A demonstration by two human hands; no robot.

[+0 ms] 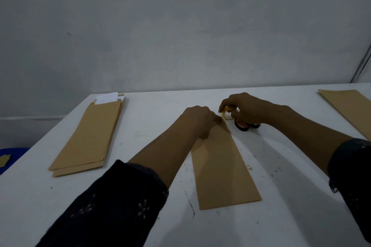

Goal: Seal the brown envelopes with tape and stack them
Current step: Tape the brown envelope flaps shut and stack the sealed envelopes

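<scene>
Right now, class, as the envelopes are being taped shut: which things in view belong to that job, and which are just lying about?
Part of the job:
middle envelope, pressed by the left hand
tape roll, held by the right hand
left envelope stack
right envelopes

Lying about:
black-rimmed object, perhaps scissors
blue object past the table
</scene>
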